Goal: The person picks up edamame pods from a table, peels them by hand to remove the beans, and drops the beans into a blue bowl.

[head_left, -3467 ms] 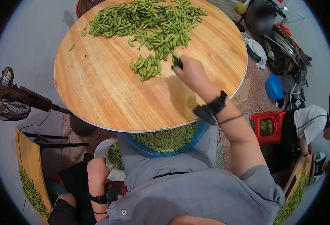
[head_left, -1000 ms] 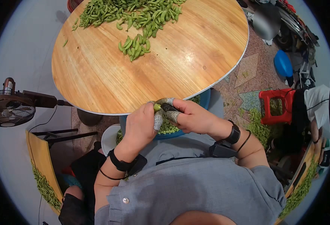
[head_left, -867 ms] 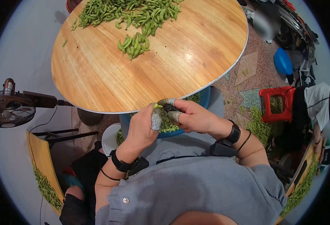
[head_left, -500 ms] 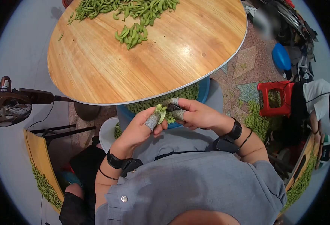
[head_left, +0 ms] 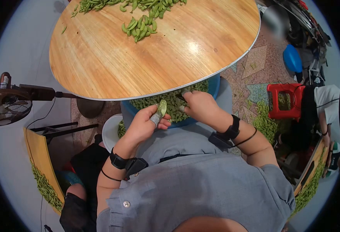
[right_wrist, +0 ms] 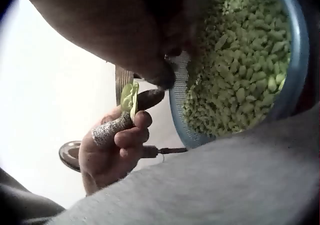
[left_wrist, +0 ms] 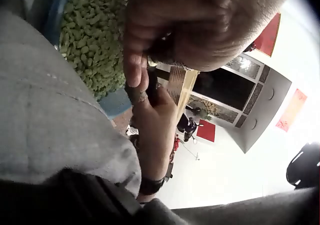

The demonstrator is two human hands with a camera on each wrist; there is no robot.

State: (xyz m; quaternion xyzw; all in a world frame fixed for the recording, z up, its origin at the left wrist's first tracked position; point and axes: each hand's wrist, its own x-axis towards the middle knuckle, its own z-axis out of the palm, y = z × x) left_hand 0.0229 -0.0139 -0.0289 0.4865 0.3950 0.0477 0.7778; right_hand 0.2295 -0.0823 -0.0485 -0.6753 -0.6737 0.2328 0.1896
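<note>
In the head view my left hand (head_left: 141, 125) pinches a split-open soybean pod (head_left: 162, 107) between thumb and forefinger. The right wrist view shows the pod's pale inner side (right_wrist: 129, 98) and a grey speckled finger sleeve (right_wrist: 110, 129) on the left thumb. My right hand (head_left: 204, 108) is low over a blue basin (head_left: 216, 87), thumb and forefinger apart with dark-tipped sleeves on them. Shelled green beans (right_wrist: 245, 79) fill much of the basin, which sits at my lap under the table edge. The right hand's other fingers are hidden in the head view.
A round wooden table (head_left: 139, 69) bears a small cluster of pods (head_left: 139, 29) and a larger pile (head_left: 150, 4) beyond. A white bucket (head_left: 109, 129) stands left, a fan (head_left: 9, 101) further left. To the right are a red stool (head_left: 271, 88), pods on the floor (head_left: 264, 123) and another person (head_left: 326, 100).
First the right hand was at the pods on the table and the left by the bucket. Both then met on one pod; it opened, and the right hand moved away from it, down over the basin.
</note>
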